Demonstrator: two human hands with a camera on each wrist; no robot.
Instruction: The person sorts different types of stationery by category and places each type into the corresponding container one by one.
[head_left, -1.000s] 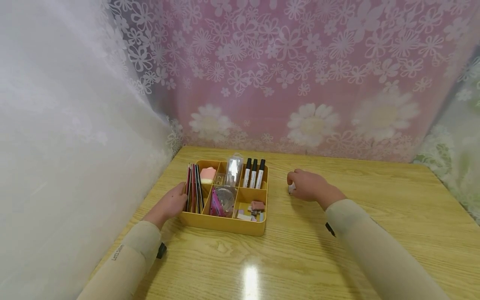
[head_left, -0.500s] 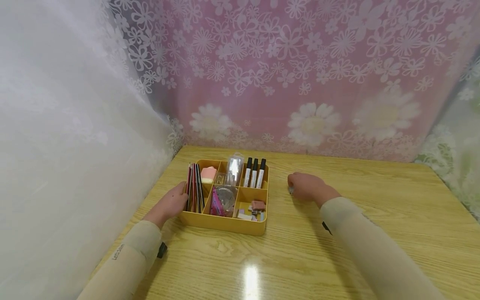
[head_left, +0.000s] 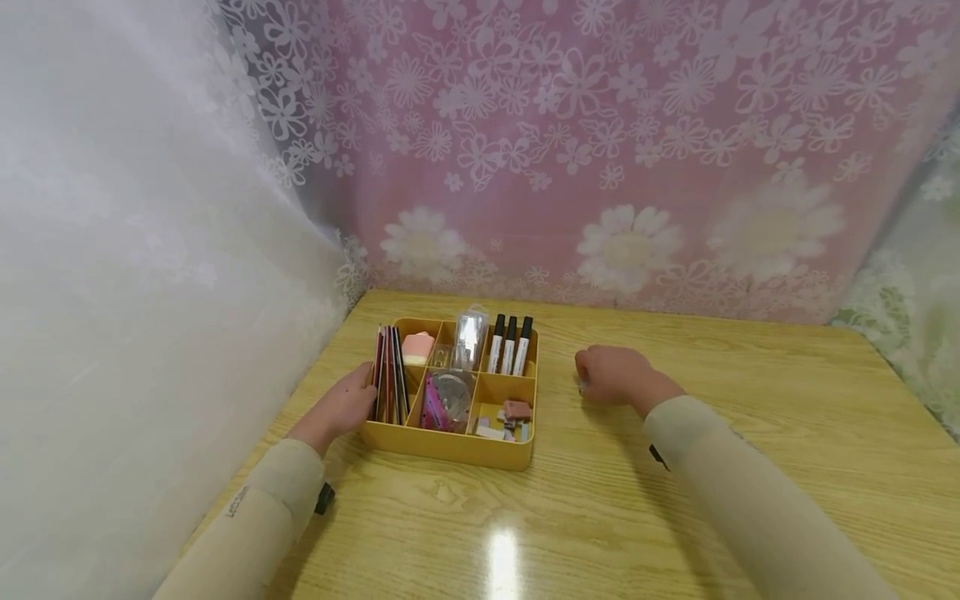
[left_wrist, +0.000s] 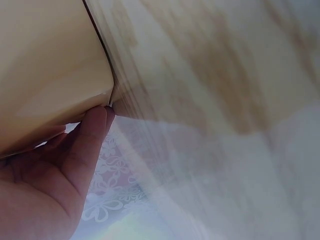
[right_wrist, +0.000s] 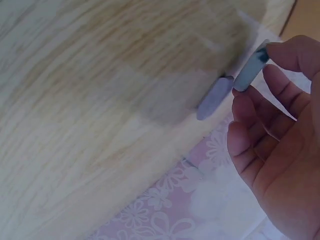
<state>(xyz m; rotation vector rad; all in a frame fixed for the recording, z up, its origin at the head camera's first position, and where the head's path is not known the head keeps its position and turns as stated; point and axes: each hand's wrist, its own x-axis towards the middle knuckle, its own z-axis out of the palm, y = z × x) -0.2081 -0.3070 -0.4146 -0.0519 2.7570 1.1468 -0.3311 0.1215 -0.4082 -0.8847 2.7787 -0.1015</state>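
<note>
A yellow divided desk organizer (head_left: 450, 450) stands on the table. My left hand (head_left: 347, 402) holds it by its left side; in the left wrist view, the fingers (left_wrist: 90, 135) are at its lower edge. My right hand (head_left: 615, 375) is to the right of the organizer, apart from it. In the right wrist view, its thumb and fingers pinch a small pale blue-green eraser (right_wrist: 250, 70) with a dark smudge. Close beside that lies a lavender eraser (right_wrist: 215, 98) on the tabletop. The head view mostly hides both small pieces behind the right hand.
The organizer holds pencils (head_left: 390, 375), a pink-and-cream item (head_left: 417, 348), a clear case (head_left: 470, 337), black-capped markers (head_left: 509, 346), a tape roll (head_left: 450, 396) and several eraser pieces (head_left: 516, 410). A white curtain (head_left: 187, 250) borders the left; a pink floral one (head_left: 525, 167) hangs behind.
My right hand has dropped slightly and turned, so the pale piece at its fingertips shows less. The left hand and the organizer stay in place.
</note>
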